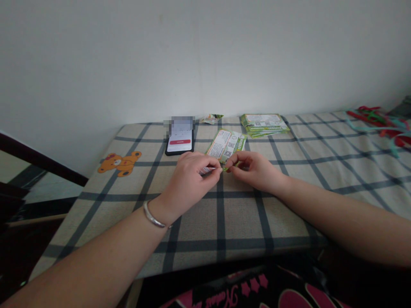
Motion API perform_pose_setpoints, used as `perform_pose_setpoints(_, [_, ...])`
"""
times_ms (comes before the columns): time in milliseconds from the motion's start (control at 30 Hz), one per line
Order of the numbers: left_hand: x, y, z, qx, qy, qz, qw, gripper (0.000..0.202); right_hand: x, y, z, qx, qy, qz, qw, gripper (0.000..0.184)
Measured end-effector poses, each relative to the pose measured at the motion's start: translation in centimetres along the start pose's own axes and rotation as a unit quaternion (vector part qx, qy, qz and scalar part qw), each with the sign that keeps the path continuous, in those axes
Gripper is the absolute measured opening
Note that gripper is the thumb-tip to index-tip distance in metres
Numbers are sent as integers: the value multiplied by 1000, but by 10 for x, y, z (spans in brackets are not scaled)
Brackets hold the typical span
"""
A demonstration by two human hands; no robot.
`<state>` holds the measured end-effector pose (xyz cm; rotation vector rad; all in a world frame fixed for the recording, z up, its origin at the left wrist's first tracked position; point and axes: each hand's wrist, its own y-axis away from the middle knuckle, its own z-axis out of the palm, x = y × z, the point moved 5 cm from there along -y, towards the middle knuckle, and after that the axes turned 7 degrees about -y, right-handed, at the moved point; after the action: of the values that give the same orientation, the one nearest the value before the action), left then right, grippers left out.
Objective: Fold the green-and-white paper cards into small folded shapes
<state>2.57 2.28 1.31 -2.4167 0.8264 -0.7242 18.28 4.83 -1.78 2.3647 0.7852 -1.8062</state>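
Note:
Both my hands meet over the table, with fingertips pinched close together. My left hand (pixel 192 173), wearing a silver bangle, is closed on a small green-and-white piece (pixel 207 170), mostly hidden by the fingers. My right hand (pixel 255 170) pinches at the green end of that piece. Just beyond the fingertips lies a flat green-and-white printed packet (pixel 224 143) with QR codes; whether it joins the piece in my fingers I cannot tell. A stack of similar packets (pixel 265 124) lies farther back on the right.
A phone (pixel 180 137) with a lit screen lies left of the packet. Near the wall is a small crumpled wrapper (pixel 212 118). An orange bear cutout (pixel 119 164) lies at the left edge of the checked tablecloth (pixel 199 222). Red and green ribbons (pixel 374 119) are heaped at far right.

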Motion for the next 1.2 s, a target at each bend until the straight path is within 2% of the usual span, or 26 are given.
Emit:
perform_pose_setpoints(300, [-2, 0, 0, -10, 15, -26, 999, 6, 4, -3, -1, -21, -81, 10, 996, 10])
perform_pose_setpoints(500, [-3, 0, 2, -22, 41, -29, 998, 7, 8, -5, 1, -35, -90, 27, 995, 16])
perform_pose_setpoints(600, [-2, 1, 2, -14, 32, -23, 999, 5, 12, -5, 2, -41, -87, 26, 995, 12])
perform_pose_setpoints(767, [-2, 2, 3, -28, 25, -19, 999, 6, 6, -2, 2, -8, -11, 0, 1000, 3])
perform_pose_setpoints(933, [-5, 1, 6, -51, 54, -37, 997, 5, 0, -1, 0, 17, 37, -5, 999, 2])
perform_pose_setpoints(1200, [-18, 3, 8, -64, 24, -81, 994, 13, 7, -8, -15, 67, -85, -23, 994, 6])
